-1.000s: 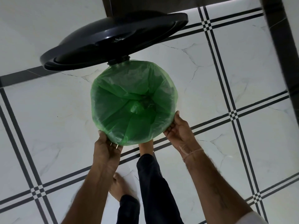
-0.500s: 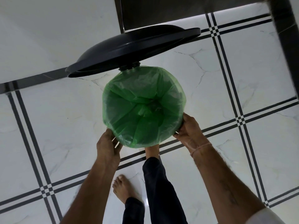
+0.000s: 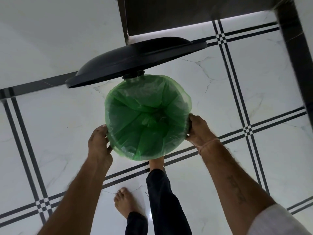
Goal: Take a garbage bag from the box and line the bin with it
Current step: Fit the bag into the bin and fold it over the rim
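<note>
A round pedal bin stands on the floor, seen from above, its walls hidden by a green garbage bag (image 3: 145,116) that fills the inside and is folded over the rim. The black lid (image 3: 135,56) is raised behind it. My left hand (image 3: 99,143) presses the bag's edge against the bin's left side. On the right side my right hand (image 3: 197,128) grips the folded bag edge. The box is not in view.
White marble tiles (image 3: 254,92) with black stripe lines cover the floor. A dark furniture piece (image 3: 186,12) stands behind the bin and a dark leg (image 3: 296,53) at the right. My bare right foot (image 3: 156,164) is at the bin's base; my left foot (image 3: 124,203) is behind.
Both hands slid from the near rim outwards to the bin's left and right sides, smoothing the bag's edge. The view has shifted so the bin and lid sit further right.
</note>
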Demonstrator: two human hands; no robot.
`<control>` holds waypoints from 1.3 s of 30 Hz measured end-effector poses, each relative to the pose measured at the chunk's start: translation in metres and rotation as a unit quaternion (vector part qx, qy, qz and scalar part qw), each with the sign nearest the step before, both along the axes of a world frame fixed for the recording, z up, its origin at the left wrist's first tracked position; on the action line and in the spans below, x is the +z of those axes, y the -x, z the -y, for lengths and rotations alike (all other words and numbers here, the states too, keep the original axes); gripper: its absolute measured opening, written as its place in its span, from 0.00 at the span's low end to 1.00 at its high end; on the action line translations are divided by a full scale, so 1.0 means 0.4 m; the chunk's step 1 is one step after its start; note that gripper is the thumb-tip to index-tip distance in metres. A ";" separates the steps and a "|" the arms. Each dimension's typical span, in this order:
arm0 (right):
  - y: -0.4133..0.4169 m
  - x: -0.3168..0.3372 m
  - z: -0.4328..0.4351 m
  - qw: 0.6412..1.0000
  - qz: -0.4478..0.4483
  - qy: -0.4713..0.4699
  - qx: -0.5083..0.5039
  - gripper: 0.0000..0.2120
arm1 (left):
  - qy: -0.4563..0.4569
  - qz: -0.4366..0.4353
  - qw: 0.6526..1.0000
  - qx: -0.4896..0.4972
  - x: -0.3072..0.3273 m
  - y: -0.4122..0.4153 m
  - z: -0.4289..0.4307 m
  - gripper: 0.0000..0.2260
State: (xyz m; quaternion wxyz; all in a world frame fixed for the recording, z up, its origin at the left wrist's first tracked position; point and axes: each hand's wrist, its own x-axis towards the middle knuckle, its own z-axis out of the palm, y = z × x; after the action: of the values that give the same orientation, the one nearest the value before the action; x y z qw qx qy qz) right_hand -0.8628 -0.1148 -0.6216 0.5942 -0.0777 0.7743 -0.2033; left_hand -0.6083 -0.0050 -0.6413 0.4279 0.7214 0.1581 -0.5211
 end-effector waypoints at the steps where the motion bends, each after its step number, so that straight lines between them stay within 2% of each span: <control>1: 0.004 -0.007 -0.001 1.000 -0.028 0.008 -0.008 0.13 | 0.003 0.002 1.000 -0.004 0.002 -0.005 0.007 0.07; 4: -0.017 -0.019 0.011 0.984 -0.128 0.121 -0.004 0.20 | 0.009 -0.005 1.000 -0.020 0.004 -0.016 0.042 0.18; 6: -0.031 -0.023 0.033 0.961 -0.191 0.197 0.041 0.17 | 0.023 -0.011 1.000 -0.016 0.007 -0.028 0.074 0.17; 8: -0.042 -0.038 0.066 0.962 -0.134 0.224 0.081 0.15 | 0.042 -0.018 0.999 -0.028 -0.002 -0.043 0.097 0.13; 10: -0.043 -0.058 0.101 0.973 -0.074 0.191 0.106 0.17 | 0.050 -0.025 0.998 -0.030 -0.009 -0.058 0.109 0.10; 12: -0.030 -0.073 0.131 0.982 -0.031 0.141 0.120 0.18 | 0.051 -0.050 0.997 -0.037 -0.023 -0.075 0.115 0.12; 14: -0.013 -0.083 0.153 0.984 -0.008 0.098 0.147 0.21 | 0.055 -0.077 0.994 -0.060 -0.035 -0.092 0.117 0.16; 17: -0.026 -0.065 0.175 0.979 0.019 0.098 0.176 0.25 | 0.064 -0.093 0.990 -0.088 -0.046 -0.106 0.120 0.16; 20: -0.045 -0.064 0.196 0.978 0.042 0.080 0.188 0.19 | 0.062 -0.097 0.987 -0.108 -0.042 -0.107 0.133 0.17; 25: -0.029 -0.074 0.235 0.975 0.080 0.008 0.206 0.16 | 0.037 -0.105 0.986 -0.123 -0.042 -0.122 0.148 0.18; 29: -0.021 -0.101 0.250 0.974 0.081 0.068 0.200 0.11 | 0.087 -0.099 0.988 -0.085 -0.038 -0.126 0.184 0.27; 33: -0.009 -0.119 0.253 0.963 0.144 0.102 0.204 0.18 | 0.118 -0.141 0.975 -0.123 -0.030 -0.131 0.210 0.25; 37: -0.001 -0.113 0.254 0.943 0.232 0.131 0.199 0.15 | 0.088 -0.157 0.978 -0.103 -0.034 -0.131 0.215 0.24; 39: 0.003 -0.122 0.254 0.941 0.223 0.143 0.213 0.14 | 0.080 -0.161 0.979 -0.093 -0.042 -0.134 0.215 0.22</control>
State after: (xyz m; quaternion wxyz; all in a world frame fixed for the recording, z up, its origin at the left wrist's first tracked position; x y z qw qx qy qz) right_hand -0.8640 -0.2164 -0.6705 0.7635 -0.2777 0.5505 -0.1922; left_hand -0.5546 -0.0912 -0.6582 0.4026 0.6029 0.1152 -0.6791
